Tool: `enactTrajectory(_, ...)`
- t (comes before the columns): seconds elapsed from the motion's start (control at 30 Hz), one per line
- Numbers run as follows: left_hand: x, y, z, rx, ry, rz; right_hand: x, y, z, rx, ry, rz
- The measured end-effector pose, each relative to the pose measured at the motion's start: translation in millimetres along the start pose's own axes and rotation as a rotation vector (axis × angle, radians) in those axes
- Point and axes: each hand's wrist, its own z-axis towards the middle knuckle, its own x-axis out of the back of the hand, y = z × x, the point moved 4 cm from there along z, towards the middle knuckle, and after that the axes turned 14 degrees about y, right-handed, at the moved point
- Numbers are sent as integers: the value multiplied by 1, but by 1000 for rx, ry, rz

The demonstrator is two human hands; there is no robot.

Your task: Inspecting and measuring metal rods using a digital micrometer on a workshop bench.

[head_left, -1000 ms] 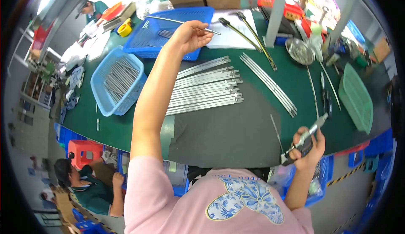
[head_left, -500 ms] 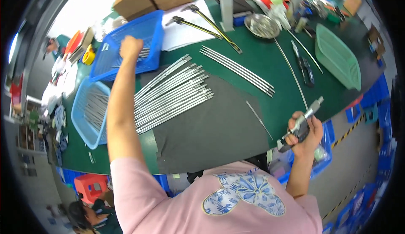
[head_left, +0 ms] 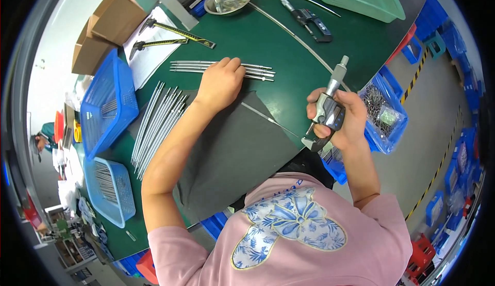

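My left hand (head_left: 221, 84) lies over a small row of thin metal rods (head_left: 183, 67) on the green table, its fingers curled down onto them. Their tips are hidden beneath the hand, so how many rods they grip cannot be seen. Raised near the table's front edge, my right hand (head_left: 351, 117) is wrapped round a digital micrometer (head_left: 325, 111), its silver thimble pointing up and its curved frame down. A larger fan of metal rods (head_left: 161, 121) rests on the dark cloth (head_left: 227, 157), left of my left hand. One thin rod (head_left: 268, 118) lies alone between my hands.
At the left stand a blue basket (head_left: 111, 126) and a light blue basket (head_left: 124, 193), both with rods inside. Two calipers (head_left: 175, 41) lie by white paper. Farther off are a metal bowl (head_left: 209, 5), another digital micrometer (head_left: 312, 20) and a green basket (head_left: 361, 2).
My left hand has left the blue basket and come right onto the small row of rods. The micrometer stays in my right hand. The whole view has turned toward the right.
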Motion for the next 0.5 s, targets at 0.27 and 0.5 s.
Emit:
enactTrajectory(0.27,-4,-2,-1,12,-203,70,-3,17,15,-113,24,-115)
enactTrajectory(0.5,38,17,-12,97,6,-6,-20,43,27,-124,-87,-39)
